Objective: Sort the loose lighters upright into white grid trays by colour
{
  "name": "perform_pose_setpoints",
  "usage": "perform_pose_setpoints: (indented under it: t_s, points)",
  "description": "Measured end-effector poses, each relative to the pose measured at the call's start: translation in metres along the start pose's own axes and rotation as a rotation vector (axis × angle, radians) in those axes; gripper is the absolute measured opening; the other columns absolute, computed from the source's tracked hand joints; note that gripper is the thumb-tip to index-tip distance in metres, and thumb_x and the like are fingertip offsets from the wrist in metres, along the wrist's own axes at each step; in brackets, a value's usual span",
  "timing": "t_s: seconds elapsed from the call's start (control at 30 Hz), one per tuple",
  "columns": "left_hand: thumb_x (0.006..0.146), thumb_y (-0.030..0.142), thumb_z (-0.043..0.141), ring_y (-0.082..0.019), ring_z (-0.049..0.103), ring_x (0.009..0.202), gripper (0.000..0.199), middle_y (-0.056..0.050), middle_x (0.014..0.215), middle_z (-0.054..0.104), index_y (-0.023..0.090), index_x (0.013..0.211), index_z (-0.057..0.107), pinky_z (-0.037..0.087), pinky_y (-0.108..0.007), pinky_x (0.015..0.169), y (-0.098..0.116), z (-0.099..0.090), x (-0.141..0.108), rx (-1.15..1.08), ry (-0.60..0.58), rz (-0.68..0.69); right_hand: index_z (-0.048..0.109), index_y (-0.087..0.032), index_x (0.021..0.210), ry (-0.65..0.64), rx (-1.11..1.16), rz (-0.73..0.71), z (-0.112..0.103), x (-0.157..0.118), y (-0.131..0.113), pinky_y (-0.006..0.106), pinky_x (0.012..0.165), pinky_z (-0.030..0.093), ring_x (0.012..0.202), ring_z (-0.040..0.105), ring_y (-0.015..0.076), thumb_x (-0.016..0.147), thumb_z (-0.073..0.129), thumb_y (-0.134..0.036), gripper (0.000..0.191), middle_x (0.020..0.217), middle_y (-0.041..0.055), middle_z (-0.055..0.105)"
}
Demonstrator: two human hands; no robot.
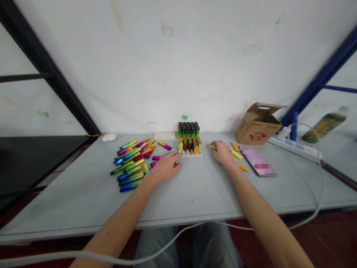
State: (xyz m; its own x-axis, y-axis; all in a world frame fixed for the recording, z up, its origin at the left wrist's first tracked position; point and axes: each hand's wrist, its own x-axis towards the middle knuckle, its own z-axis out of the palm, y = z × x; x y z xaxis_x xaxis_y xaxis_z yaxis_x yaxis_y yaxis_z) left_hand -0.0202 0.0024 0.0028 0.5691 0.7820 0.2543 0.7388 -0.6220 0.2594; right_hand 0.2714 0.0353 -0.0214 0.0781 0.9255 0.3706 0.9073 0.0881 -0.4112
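My right hand (222,152) is closed in a pinch on a slim yellow-green stick (212,147), low over the table. My left hand (166,166) curls at the front left corner of a white perforated rack (192,153); something small and dark shows between its thumb and fingers, too little to name. Gold-topped, lighter-like pieces (190,145) stand in the rack's front rows. Behind them rise green ones with black tops (189,130). Left of my left hand lies a loose pile of shiny rainbow-coloured tubes (129,162). Yellow and orange sticks (236,154) lie beside my right hand.
A phone (257,160) lies right of the sticks, before an open cardboard box (258,124). A power strip (297,148) and white cable (323,182) run along the right. At the back are a white case (109,137) and another white perforated tray (164,135).
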Motion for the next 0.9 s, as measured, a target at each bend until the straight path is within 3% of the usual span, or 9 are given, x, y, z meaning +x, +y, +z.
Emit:
perform_pose_setpoints:
  t_s: [0.13, 0.23, 0.37, 0.57, 0.7, 0.9]
  points:
    - [0.089, 0.027, 0.051, -0.027, 0.055, 0.119, 0.041, -0.014, 0.127, 0.06, 0.014, 0.127, 0.058, 0.042, -0.043, 0.106, -0.001, 0.0, 0.001, 0.0, -0.004, 0.007, 0.067, -0.017, 0.099, 0.071, 0.187, -0.068, 0.001, 0.002, -0.006, 0.039, 0.089, 0.045, 0.093, 0.059, 0.0249, 0.085, 0.051, -0.023, 0.022, 0.1, 0.0125, 0.062]
    - [0.089, 0.027, 0.051, -0.027, 0.055, 0.119, 0.041, -0.015, 0.128, 0.06, 0.013, 0.127, 0.058, 0.042, -0.043, 0.106, -0.002, 0.001, 0.001, -0.007, -0.004, 0.016, 0.062, -0.018, 0.103, 0.138, 0.485, -0.12, -0.003, 0.003, -0.019, 0.038, 0.083, 0.048, 0.09, 0.06, 0.0229, 0.087, 0.051, -0.039, 0.029, 0.099, 0.0104, 0.063]
    - [0.09, 0.028, 0.05, -0.028, 0.054, 0.119, 0.041, -0.015, 0.129, 0.059, 0.012, 0.127, 0.057, 0.042, -0.043, 0.106, -0.002, 0.001, 0.0, 0.008, -0.006, 0.021, 0.051, -0.021, 0.107, -0.056, 0.93, -0.067, -0.014, 0.001, -0.041, 0.029, 0.058, 0.047, 0.068, 0.059, 0.0161, 0.085, 0.052, -0.055, 0.041, 0.085, 0.0038, 0.065]
    - [0.089, 0.027, 0.052, -0.027, 0.056, 0.117, 0.04, -0.014, 0.126, 0.06, 0.014, 0.126, 0.058, 0.044, -0.043, 0.104, -0.002, 0.001, 0.0, 0.009, 0.002, 0.026, 0.057, -0.021, 0.101, -0.333, 1.311, -0.015, -0.032, -0.009, -0.065, 0.024, 0.057, 0.041, 0.061, 0.048, 0.0098, 0.074, 0.071, -0.048, 0.04, 0.075, -0.0029, 0.053]
    - [0.088, 0.027, 0.053, -0.027, 0.056, 0.116, 0.039, -0.014, 0.124, 0.061, 0.015, 0.124, 0.059, 0.044, -0.043, 0.103, -0.002, 0.001, 0.0, -0.006, 0.01, 0.027, 0.061, -0.022, 0.096, -0.462, 1.433, 0.041, -0.039, -0.014, -0.074, 0.024, 0.055, 0.038, 0.062, 0.044, 0.0108, 0.072, 0.073, -0.043, 0.034, 0.075, -0.0018, 0.05]
    - [0.088, 0.026, 0.053, -0.027, 0.056, 0.116, 0.038, -0.013, 0.124, 0.061, 0.015, 0.124, 0.059, 0.044, -0.043, 0.103, -0.002, 0.001, 0.0, -0.004, 0.011, 0.033, 0.05, -0.023, 0.09, -0.484, 1.475, 0.138, -0.038, -0.018, -0.082, 0.02, 0.042, 0.019, 0.045, 0.023, 0.0072, 0.071, 0.074, -0.038, 0.033, 0.056, -0.0096, 0.032]
